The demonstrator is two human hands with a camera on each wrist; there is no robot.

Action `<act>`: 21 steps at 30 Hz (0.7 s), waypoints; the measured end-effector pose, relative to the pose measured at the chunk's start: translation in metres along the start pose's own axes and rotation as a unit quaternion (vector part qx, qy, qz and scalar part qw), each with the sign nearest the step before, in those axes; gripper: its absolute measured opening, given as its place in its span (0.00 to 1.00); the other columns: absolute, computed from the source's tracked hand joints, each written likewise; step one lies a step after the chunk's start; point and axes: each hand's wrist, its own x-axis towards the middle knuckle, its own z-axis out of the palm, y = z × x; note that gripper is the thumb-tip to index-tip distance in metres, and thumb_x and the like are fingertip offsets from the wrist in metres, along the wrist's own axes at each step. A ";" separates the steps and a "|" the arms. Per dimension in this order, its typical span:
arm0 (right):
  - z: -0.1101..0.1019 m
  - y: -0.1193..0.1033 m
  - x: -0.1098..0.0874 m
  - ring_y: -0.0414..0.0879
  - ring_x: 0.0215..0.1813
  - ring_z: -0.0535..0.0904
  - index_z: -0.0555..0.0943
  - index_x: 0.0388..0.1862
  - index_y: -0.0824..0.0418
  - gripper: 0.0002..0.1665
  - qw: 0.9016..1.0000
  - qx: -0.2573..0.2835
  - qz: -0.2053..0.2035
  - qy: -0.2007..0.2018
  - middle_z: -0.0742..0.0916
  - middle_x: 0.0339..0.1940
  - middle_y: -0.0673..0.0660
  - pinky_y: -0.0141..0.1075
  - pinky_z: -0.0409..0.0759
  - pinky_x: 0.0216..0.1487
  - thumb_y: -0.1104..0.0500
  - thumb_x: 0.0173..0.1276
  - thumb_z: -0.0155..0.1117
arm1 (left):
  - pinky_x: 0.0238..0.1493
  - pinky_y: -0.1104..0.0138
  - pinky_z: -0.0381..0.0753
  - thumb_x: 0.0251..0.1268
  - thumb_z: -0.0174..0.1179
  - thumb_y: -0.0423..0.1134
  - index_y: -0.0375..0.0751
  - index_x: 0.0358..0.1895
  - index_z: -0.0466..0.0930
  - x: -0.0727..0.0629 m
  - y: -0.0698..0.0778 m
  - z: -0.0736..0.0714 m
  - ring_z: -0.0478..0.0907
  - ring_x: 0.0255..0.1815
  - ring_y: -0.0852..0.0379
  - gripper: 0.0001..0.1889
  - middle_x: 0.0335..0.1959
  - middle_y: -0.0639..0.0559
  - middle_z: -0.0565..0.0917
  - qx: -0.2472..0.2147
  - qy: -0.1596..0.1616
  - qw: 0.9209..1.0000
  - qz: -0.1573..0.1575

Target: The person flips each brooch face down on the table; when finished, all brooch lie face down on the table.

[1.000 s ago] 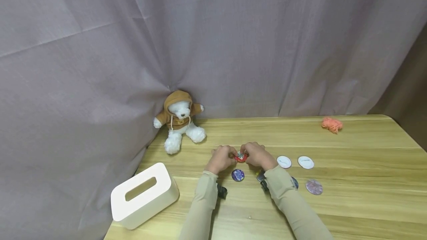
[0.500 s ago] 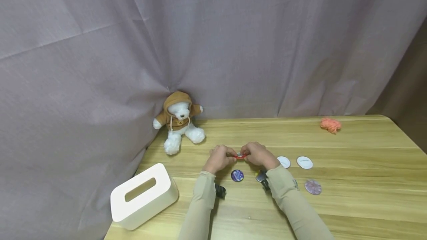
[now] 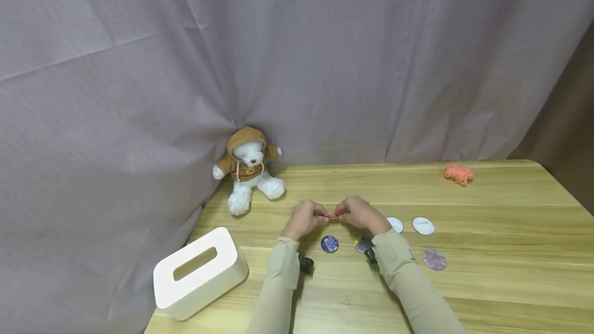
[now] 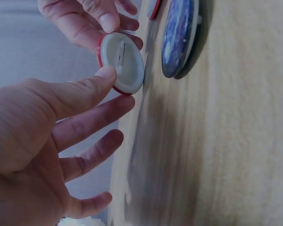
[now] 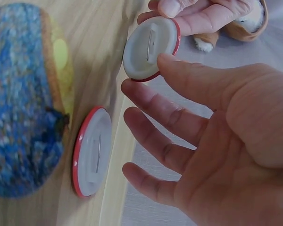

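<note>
Between my two hands is a red-rimmed pin badge [image 4: 129, 70], its white back with the safety pin turned toward me in both wrist views. My left hand [image 3: 304, 219] pinches one side of its rim between thumb and forefinger. On the opposite side, thumb and forefinger of my right hand [image 3: 359, 214] pinch it too. From the head view the badge [image 3: 333, 216] shows only as a thin red edge, standing tilted. Just nearer me lies a purple-blue badge [image 3: 329, 244], face up. A blue-and-yellow badge [image 5: 26, 99] lies by my right wrist, with a face-down red-rimmed badge [image 5: 95, 150] beyond it.
White-backed badges, one of them the far right one [image 3: 423, 226], and a pinkish badge [image 3: 434, 260] lie right of my right arm. A white tissue box [image 3: 199, 272] and a teddy bear [image 3: 250, 169] stand left. Orange yarn [image 3: 459, 174] lies at the back right.
The red badge has tipped between my fingers: its patterned face showed from above a second ago, and now only its edge does. Both hands stay nearly in place.
</note>
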 end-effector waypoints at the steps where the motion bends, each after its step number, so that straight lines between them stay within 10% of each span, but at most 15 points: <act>1: 0.000 0.000 0.000 0.44 0.33 0.76 0.90 0.39 0.61 0.11 1.000 0.002 0.000 0.001 0.90 0.36 0.53 0.42 0.76 0.41 0.71 0.61 0.64 | 0.52 0.51 0.64 0.58 0.73 0.36 0.49 0.31 0.91 0.001 0.000 0.000 0.80 0.39 0.60 0.02 0.32 0.62 0.89 0.001 0.001 1.000 0.000; 21: 0.003 0.002 0.002 0.47 0.33 0.76 0.84 0.30 0.62 0.10 0.998 -0.003 0.036 0.049 0.85 0.27 0.51 0.46 0.77 0.41 0.75 0.56 0.63 | 0.46 0.57 0.68 0.58 0.72 0.35 0.46 0.33 0.88 0.006 0.003 0.002 0.82 0.36 0.61 0.03 0.30 0.59 0.89 0.005 0.026 0.999 -0.021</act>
